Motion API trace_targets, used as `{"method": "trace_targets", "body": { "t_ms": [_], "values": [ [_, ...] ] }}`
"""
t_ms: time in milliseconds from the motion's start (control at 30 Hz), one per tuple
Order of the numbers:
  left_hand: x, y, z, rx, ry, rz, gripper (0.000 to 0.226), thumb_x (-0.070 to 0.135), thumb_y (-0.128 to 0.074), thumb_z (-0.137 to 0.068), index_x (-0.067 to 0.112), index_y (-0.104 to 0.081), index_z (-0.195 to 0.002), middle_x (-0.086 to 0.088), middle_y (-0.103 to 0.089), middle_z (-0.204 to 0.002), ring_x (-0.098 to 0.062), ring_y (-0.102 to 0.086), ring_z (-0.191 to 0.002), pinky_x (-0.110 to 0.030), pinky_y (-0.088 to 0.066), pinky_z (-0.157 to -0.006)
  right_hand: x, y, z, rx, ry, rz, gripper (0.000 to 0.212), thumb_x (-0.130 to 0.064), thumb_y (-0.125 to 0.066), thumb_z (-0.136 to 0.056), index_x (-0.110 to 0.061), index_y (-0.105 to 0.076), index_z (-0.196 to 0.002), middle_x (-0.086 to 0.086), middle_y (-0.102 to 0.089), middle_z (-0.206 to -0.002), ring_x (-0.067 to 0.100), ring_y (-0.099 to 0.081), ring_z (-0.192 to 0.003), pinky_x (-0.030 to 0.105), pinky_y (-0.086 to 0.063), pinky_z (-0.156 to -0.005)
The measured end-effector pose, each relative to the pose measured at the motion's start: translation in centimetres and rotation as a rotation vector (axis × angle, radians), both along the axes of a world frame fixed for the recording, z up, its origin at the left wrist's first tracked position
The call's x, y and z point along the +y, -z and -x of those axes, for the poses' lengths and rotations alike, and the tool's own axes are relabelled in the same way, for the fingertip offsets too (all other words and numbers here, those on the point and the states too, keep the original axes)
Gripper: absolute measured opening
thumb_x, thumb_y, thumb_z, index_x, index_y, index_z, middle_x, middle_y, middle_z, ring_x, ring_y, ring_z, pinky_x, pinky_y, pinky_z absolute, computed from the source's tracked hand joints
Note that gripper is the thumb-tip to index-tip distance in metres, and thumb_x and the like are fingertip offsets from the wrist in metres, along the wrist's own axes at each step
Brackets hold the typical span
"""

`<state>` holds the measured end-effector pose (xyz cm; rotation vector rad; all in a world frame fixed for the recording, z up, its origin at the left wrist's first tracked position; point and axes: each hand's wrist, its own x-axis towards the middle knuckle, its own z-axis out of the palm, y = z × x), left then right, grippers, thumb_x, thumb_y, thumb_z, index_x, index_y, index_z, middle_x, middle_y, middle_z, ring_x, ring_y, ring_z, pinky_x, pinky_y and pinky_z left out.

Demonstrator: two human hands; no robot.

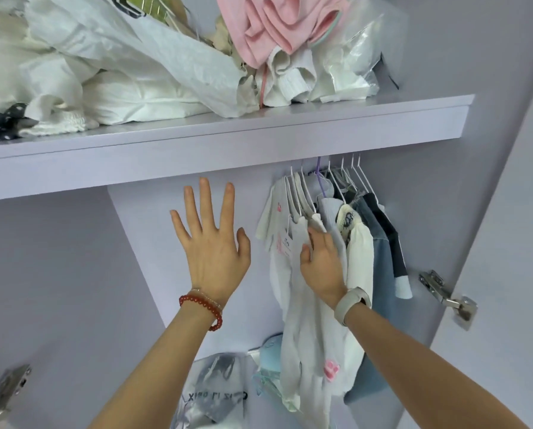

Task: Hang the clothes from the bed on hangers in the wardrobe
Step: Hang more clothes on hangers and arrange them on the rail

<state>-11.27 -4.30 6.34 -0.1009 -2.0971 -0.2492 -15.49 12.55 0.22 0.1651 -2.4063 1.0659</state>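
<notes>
we look up into a pale lilac wardrobe [429,212] with a smooth, flat lilac shelf [228,140] across the top. on that shelf lies a heap: crumpled white plastic bags [129,48], puffy white bedding [135,100], a soft pink folded garment [277,26], a clear glossy plastic bag [358,66] and a dark scrap of cloth with white dots [2,122] at the far left edge.

below the shelf, a tight row of thin white wire hangers [345,178] and one purple hanger [320,178] carries small clothes: a white garment with pink paw prints [308,351], a cream sleeve [362,258], a blue denim piece [382,274] and a dark navy sleeve with a white cuff [398,258]. the rail itself is hidden behind the shelf front.

our right hand [321,264], with a pale wristband watch [350,305], is pushed in among the hanging clothes; its fingers disappear into the fabric, so we cannot tell whether they grip anything. our left hand [211,243], with a red bead bracelet [201,308], is spread flat, fingers apart, in front of the back panel and holds nothing.

on the wardrobe floor a greyish plastic bag with printed letters [215,394] is cut off by the lower edge, and something light blue [271,351] sits half hidden behind the white garment. metal hinges [447,295] show on the right side, blurred.
</notes>
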Motion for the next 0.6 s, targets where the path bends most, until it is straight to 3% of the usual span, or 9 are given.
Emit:
{"method": "trace_targets", "body": {
  "t_ms": [100,200,300,500,600],
  "values": [
    [1.2,3.9,-1.1,-0.136,0.083,-0.071,0.064,0.019,-0.051,-0.08,0.015,-0.033,-0.142,-0.019,-0.022,-0.151,-0.04,-0.015,-0.139,-0.065,-0.014,-0.107,2.2,1.5,-4.0,0.052,0.023,-0.067,0.042,-0.006,-0.043,-0.091,-0.003,-0.041,-0.133,0.014,-0.045,-0.133,0.029,-0.038,-0.126,0.025,-0.027,-0.104],
    [2.8,7.5,-2.3,-0.293,0.185,-0.04,0.062,0.012,-0.062,-0.079,0.011,-0.041,-0.137,-0.021,-0.027,-0.148,-0.043,-0.02,-0.137,-0.066,-0.017,-0.105,4.7,3.9,-8.5,0.044,0.128,-0.154,0.041,0.0,-0.05,-0.086,0.002,-0.049,-0.126,0.02,-0.05,-0.129,0.037,-0.046,-0.12,0.039,-0.035,-0.103],
    [5.1,11.2,-4.0,-0.46,0.288,0.088,0.06,0.013,-0.065,-0.077,0.01,-0.046,-0.134,-0.02,-0.03,-0.147,-0.041,-0.022,-0.137,-0.062,-0.02,-0.106,7.6,7.0,-13.9,-0.098,0.28,-0.186,0.043,-0.004,-0.05,-0.088,0.0,-0.045,-0.13,0.021,-0.045,-0.135,0.038,-0.042,-0.123,0.047,-0.037,-0.102],
    [10.9,19.1,-11.7,-0.694,0.592,0.211,0.054,0.008,-0.075,-0.065,0.006,-0.061,-0.117,-0.02,-0.051,-0.132,-0.041,-0.045,-0.124,-0.059,-0.037,-0.096,11.3,14.1,-28.9,-0.428,0.632,-0.227,0.046,-0.017,-0.041,-0.093,-0.012,-0.035,-0.139,0.007,-0.031,-0.147,0.024,-0.025,-0.136,0.037,-0.022,-0.109],
    [13.8,23.0,-17.4,-0.907,0.732,0.329,0.052,0.02,-0.055,-0.085,0.014,-0.044,-0.135,-0.011,-0.031,-0.148,-0.028,-0.023,-0.139,-0.05,-0.02,-0.109,11.7,16.8,-37.8,-0.568,0.817,-0.172,0.046,-0.018,-0.041,-0.093,-0.014,-0.035,-0.139,0.005,-0.031,-0.148,0.022,-0.024,-0.137,0.035,-0.019,-0.109]
  ]
}}
